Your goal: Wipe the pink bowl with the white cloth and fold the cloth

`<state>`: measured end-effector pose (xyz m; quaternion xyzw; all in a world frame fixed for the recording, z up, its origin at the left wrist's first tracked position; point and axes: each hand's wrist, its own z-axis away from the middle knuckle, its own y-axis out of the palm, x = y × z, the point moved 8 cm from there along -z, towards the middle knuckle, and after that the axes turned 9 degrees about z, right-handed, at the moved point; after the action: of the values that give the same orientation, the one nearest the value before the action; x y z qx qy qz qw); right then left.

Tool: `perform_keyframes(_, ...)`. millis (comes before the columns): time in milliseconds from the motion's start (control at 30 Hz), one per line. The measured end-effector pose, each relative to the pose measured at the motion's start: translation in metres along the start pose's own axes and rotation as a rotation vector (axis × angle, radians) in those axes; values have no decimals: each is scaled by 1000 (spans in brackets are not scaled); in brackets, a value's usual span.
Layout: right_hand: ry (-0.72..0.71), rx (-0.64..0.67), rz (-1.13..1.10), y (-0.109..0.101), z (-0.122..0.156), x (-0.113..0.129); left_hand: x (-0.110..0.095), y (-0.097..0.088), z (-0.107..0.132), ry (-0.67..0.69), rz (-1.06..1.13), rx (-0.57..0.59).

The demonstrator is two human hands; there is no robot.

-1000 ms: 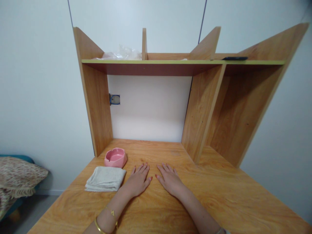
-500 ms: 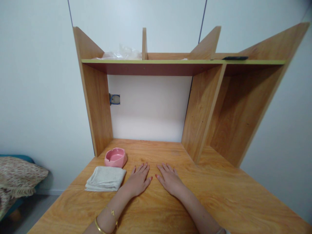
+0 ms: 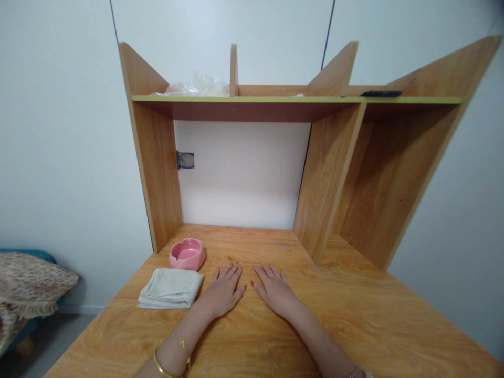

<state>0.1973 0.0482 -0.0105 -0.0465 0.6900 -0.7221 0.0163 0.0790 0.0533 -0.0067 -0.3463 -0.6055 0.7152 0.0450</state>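
Observation:
My left hand (image 3: 222,291) lies flat and open on the wooden desk (image 3: 354,325), palm down, fingers stretched forward. My right hand (image 3: 274,290) lies flat and open beside it, a small gap between the two. Neither hand holds anything. A folded pale cloth (image 3: 170,288) rests just left of my left hand, almost touching its wrist side. Behind the cloth sits a pink ashtray (image 3: 187,254). Gold bracelets circle my left wrist.
A wooden hutch (image 3: 157,173) with upright dividers stands at the back of the desk. Its top shelf (image 3: 275,99) carries a crumpled clear plastic bag (image 3: 197,85) and a flat dark object (image 3: 380,93). A patterned blanket (image 3: 27,286) lies off the desk's left.

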Motion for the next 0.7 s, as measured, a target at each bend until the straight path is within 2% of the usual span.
perform_keyframes(700, -2, 3, -3, 3, -2, -2, 0, 0, 0, 9, -1, -2)
